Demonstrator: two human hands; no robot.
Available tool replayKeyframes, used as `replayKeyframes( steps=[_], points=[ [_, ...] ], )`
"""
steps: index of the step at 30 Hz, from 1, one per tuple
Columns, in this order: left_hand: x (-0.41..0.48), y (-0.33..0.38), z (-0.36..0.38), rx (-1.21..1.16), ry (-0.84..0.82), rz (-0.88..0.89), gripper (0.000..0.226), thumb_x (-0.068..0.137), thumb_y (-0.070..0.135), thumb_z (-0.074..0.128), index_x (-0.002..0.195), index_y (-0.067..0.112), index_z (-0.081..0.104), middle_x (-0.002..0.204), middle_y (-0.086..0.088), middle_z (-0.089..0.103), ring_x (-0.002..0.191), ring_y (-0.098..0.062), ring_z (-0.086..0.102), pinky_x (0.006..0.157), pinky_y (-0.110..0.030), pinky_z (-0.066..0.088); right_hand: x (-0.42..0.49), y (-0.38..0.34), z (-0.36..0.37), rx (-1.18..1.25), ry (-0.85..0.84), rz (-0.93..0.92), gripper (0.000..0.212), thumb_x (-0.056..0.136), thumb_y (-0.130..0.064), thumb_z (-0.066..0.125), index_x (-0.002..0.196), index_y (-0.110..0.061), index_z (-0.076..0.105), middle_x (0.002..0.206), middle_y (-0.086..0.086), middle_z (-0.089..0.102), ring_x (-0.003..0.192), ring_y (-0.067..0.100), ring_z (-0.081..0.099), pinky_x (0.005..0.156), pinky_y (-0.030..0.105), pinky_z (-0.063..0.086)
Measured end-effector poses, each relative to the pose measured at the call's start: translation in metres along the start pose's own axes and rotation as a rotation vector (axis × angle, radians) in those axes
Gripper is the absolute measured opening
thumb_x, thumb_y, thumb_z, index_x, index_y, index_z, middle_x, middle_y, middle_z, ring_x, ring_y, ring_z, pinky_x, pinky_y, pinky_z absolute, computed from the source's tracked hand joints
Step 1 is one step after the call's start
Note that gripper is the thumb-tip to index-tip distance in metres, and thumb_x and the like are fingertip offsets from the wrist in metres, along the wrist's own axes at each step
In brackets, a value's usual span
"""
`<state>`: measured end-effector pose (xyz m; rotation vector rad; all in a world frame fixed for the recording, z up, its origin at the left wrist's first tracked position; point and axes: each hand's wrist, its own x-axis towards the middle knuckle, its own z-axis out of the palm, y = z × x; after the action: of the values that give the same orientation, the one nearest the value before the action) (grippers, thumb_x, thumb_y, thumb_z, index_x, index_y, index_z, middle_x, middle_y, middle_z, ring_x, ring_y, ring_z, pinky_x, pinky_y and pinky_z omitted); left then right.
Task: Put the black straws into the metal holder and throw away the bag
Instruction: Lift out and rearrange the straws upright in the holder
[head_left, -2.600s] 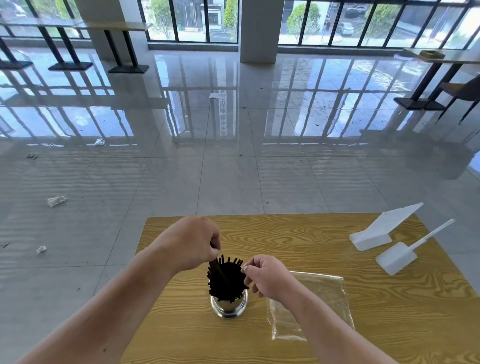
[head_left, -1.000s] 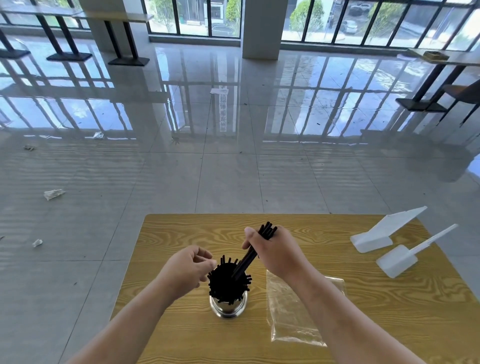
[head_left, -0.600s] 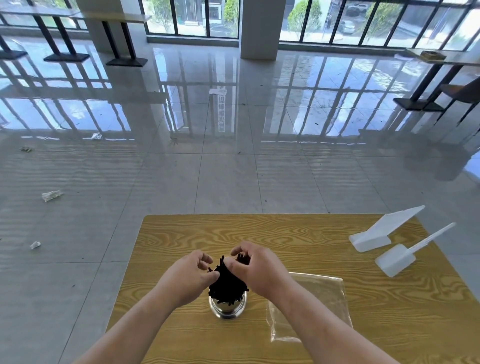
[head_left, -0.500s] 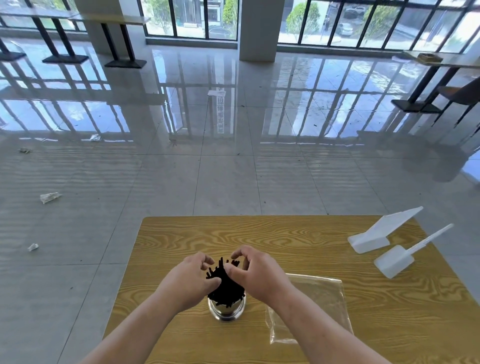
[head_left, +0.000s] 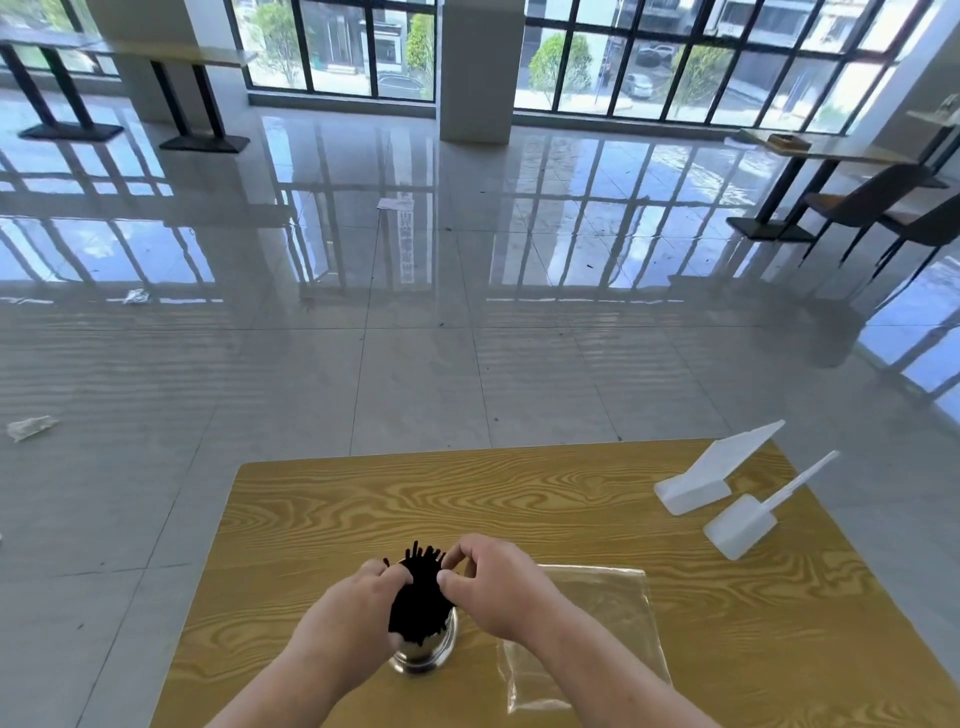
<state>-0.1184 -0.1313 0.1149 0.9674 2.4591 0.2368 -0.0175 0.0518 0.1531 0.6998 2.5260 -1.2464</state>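
Observation:
A bundle of black straws (head_left: 420, 597) stands upright in the shiny metal holder (head_left: 426, 653) near the front of the wooden table (head_left: 519, 499). My left hand (head_left: 345, 618) cups the bundle from the left, its fingers against the straws. From the right, my right hand (head_left: 493, 584) presses on the straw tops with thumb and fingertips. The clear plastic bag (head_left: 602, 623) lies flat on the table just right of the holder, partly under my right forearm, with nothing visible inside it.
Two white plastic scoops (head_left: 711, 473) (head_left: 753, 519) lie at the table's far right corner. Crumpled paper scraps (head_left: 28, 427) lie on the glossy tiled floor to the left. Other tables and chairs (head_left: 872, 202) stand far off by the windows.
My right hand pushed a few raised straws down into the holder. Both hands then closed in around the bundle and now press it together.

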Motion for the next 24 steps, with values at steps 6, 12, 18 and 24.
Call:
replayKeyframes(
  steps=[6, 12, 18, 24],
  points=[
    [0.004, 0.004, -0.006, -0.006, 0.081, 0.030, 0.017, 0.093, 0.023, 0.059, 0.105, 0.034, 0.065, 0.103, 0.018, 0.060, 0.094, -0.007, 0.063, 0.081, -0.023, 0.053, -0.001, 0.004, -0.002, 0.041, -0.001, 0.023, 0.017, 0.094, -0.044, 0.063, 0.103, -0.031, 0.070, 0.085, -0.008, 0.071, 0.067, 0.009, 0.057, 0.064, 0.034, 0.053],
    [0.009, 0.005, -0.011, 0.007, 0.097, 0.058, 0.014, 0.092, 0.025, 0.058, 0.098, 0.035, 0.066, 0.097, 0.019, 0.062, 0.085, -0.005, 0.060, 0.070, -0.016, 0.043, -0.001, 0.003, -0.002, 0.069, 0.003, 0.028, 0.017, 0.096, -0.042, 0.063, 0.102, -0.029, 0.071, 0.084, -0.009, 0.070, 0.067, 0.010, 0.058, 0.062, 0.033, 0.052],
    [0.011, 0.006, -0.016, 0.044, 0.109, 0.046, 0.010, 0.094, 0.035, 0.062, 0.102, 0.035, 0.067, 0.097, 0.017, 0.068, 0.091, -0.008, 0.064, 0.079, -0.025, 0.054, -0.002, 0.002, -0.004, 0.062, 0.006, 0.022, 0.016, 0.097, -0.041, 0.063, 0.102, -0.028, 0.072, 0.084, -0.009, 0.070, 0.068, 0.010, 0.058, 0.064, 0.033, 0.051],
    [0.011, 0.011, -0.023, 0.084, 0.128, 0.057, 0.011, 0.095, 0.044, 0.062, 0.103, 0.038, 0.066, 0.102, 0.017, 0.069, 0.096, -0.009, 0.065, 0.073, -0.023, 0.047, -0.004, 0.002, -0.006, 0.051, 0.013, 0.013, 0.017, 0.099, -0.040, 0.062, 0.103, -0.027, 0.073, 0.084, -0.010, 0.070, 0.069, 0.009, 0.058, 0.065, 0.031, 0.053]
  ],
)
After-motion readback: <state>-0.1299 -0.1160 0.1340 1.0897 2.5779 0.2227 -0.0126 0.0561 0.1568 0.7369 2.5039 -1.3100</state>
